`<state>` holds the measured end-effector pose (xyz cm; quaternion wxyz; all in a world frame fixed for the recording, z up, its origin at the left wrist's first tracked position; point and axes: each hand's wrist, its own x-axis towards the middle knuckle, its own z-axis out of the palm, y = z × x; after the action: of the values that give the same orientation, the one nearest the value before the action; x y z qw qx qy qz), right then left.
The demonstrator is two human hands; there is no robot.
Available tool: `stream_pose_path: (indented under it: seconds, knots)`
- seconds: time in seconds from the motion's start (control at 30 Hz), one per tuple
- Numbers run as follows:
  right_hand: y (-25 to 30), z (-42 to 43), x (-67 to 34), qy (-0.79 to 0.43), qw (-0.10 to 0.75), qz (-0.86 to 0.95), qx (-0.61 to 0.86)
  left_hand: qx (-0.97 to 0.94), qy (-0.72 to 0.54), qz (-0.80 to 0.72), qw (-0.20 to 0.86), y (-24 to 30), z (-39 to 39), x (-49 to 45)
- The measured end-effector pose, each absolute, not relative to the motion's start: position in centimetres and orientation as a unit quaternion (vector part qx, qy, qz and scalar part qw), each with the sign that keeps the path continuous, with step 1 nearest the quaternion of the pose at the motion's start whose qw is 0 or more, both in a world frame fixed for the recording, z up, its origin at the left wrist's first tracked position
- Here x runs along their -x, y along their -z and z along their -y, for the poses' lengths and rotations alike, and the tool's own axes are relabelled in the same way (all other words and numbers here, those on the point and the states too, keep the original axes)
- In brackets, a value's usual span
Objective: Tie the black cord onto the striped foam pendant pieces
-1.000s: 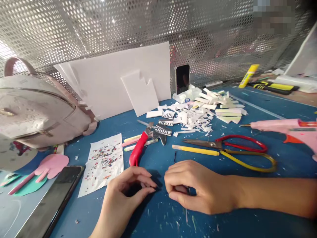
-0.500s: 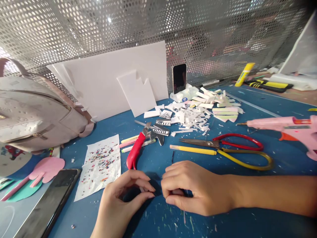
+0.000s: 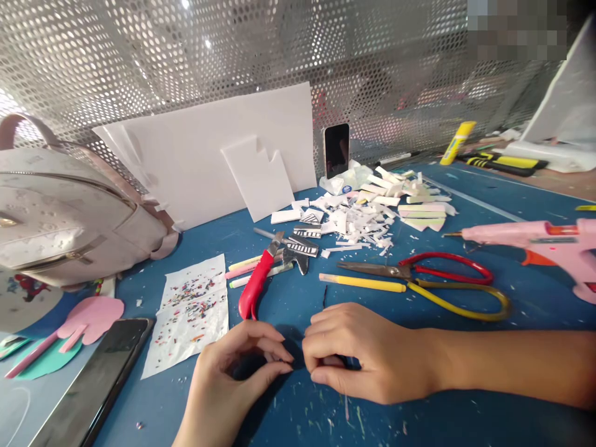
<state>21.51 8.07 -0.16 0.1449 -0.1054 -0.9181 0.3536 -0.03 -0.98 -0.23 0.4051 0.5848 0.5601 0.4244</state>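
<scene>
My left hand (image 3: 242, 369) is low in the middle, thumb and fingertips pinched together. A tiny dark speck shows at the fingertips, too small to name. Just to its right, my right hand (image 3: 358, 357) is closed with its fingers curled down and the thumb tucked beneath. A thin dark cord (image 3: 325, 297) sticks out past its knuckles; the rest is hidden by the hand. Left of my left hand lies a white paper sheet (image 3: 161, 347) scattered with tiny coloured bits that look like beads. A red-handled cutter (image 3: 257, 282) lies just beyond that hand.
Scissors (image 3: 410, 270), a yellow pen (image 3: 367, 283) and a pink glue gun (image 3: 521, 236) lie at the right. White foam scraps (image 3: 358, 217) are heaped behind. A phone (image 3: 93, 379) lies at left, near a backpack (image 3: 69, 205). White boards (image 3: 195, 161) lean on perforated metal.
Both hands keep nearly the same pose and place. The camera view has shifted very slightly; nothing on the table has visibly moved.
</scene>
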Motion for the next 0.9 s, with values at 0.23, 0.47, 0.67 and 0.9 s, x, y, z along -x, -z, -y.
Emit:
stream_pose_path:
  seconds: [0.23,0.47,0.67,0.9]
  knots:
    - [0.12,-8.00,-21.51,-0.356,0.142,0.917,0.110,-0.633,-0.414,-0.549,0.355,0.37,1.02,0.27]
    - [0.07,-8.08,-21.49,-0.358,0.143,0.917,0.106,-0.639,-0.415,-0.549,0.343,0.28,1.14,0.16]
    - [0.06,-8.04,-21.53,-0.364,0.143,0.915,0.098,-0.628,-0.416,-0.555,0.352,0.19,1.11,0.19]
    - [0.26,-8.05,-21.62,-0.363,0.146,0.915,0.094,-0.628,-0.414,-0.552,0.360,0.33,1.04,0.32]
